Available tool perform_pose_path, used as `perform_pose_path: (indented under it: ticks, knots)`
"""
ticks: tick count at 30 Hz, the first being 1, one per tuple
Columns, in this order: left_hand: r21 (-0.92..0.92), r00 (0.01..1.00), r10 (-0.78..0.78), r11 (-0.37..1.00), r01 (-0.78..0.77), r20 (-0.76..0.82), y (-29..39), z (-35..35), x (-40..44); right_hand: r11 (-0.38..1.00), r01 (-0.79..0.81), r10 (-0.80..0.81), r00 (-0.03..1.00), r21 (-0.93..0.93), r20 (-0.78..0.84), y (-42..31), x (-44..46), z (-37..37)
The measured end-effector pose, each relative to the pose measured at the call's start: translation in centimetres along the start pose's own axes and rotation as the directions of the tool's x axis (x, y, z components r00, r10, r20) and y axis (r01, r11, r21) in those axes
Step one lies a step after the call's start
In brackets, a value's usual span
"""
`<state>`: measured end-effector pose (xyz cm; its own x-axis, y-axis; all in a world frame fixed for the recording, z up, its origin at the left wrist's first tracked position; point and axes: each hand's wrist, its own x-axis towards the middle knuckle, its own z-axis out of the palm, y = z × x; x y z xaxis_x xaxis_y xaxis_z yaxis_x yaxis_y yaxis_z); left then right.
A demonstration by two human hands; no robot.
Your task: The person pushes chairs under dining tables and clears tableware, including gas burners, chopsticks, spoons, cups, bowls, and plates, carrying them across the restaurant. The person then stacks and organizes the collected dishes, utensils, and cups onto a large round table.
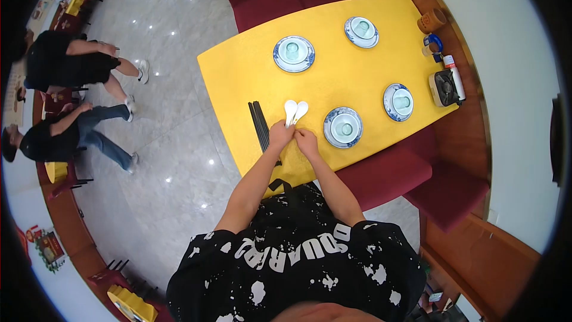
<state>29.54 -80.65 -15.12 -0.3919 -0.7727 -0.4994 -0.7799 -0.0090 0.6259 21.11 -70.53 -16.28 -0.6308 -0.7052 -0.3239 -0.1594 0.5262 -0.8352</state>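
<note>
Over the near side of the yellow dining table [238,71], the left hand [280,135] had its fingers closed on the handles of two white soup spoons [291,108], while the right hand [306,142] was curled just beside them, though whether it pinched a handle could not be told. Both forearms reached forward and converged, backs of the hands upward. Held right of the black chopsticks [259,122], the spoons fanned slightly, bowls pointing away from the body, long axes running roughly away from it.
</note>
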Motion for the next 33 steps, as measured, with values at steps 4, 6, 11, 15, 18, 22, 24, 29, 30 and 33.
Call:
perform_pose_path:
  ticks: [4,6,11,15,18,22,24,29,30,33]
  knots:
    - [0.081,0.997,-0.051,0.996,0.047,0.053,0.5,-0.8,0.2,0.991,-0.097,0.093,0.995,-0.096,-0.043,0.0,1.5,0.1]
    - [0.118,0.996,-0.053,0.992,0.045,0.065,0.3,-0.6,0.0,0.982,-0.128,0.121,0.991,-0.141,-0.058,-0.8,1.7,0.3]
    - [0.071,1.0,-0.002,0.997,0.003,-0.021,-1.1,0.4,-0.6,0.953,-0.203,0.189,0.978,-0.223,-0.084,-2.1,2.7,0.6]
    - [0.052,0.995,0.001,0.999,0.004,-0.1,-0.6,0.4,-1.6,0.975,-0.202,0.204,0.979,0.093,-0.011,-1.7,2.0,-0.4]
    - [0.023,0.986,-0.008,1.0,0.012,-0.164,-0.2,0.4,-2.3,0.931,-0.172,0.161,0.985,0.323,0.06,-1.2,0.7,-0.2]
    - [-0.099,0.989,-0.063,0.994,0.05,-0.131,-1.0,0.3,-1.9,0.885,-0.189,0.133,0.978,0.426,0.157,1.1,0.3,1.5]
    - [-0.185,0.992,-0.099,0.979,0.084,-0.076,-2.2,0.4,-0.9,0.946,-0.137,0.11,0.988,0.294,0.107,1.4,0.4,2.3]
    - [-0.244,0.993,-0.107,0.963,0.117,0.054,-2.1,-0.3,-1.4,0.999,0.019,-0.019,1.0,-0.033,0.013,-1.3,-0.4,1.6]
    - [-0.226,0.995,-0.095,0.969,0.102,0.04,-1.7,-0.5,-1.8,0.994,0.066,-0.067,0.998,-0.088,-0.004,-1.3,-0.5,1.4]
    - [-0.198,0.998,-0.067,0.978,0.067,0.007,-1.1,-0.6,-2.4,0.955,0.136,-0.174,0.976,-0.262,-0.128,-1.9,-0.8,0.9]
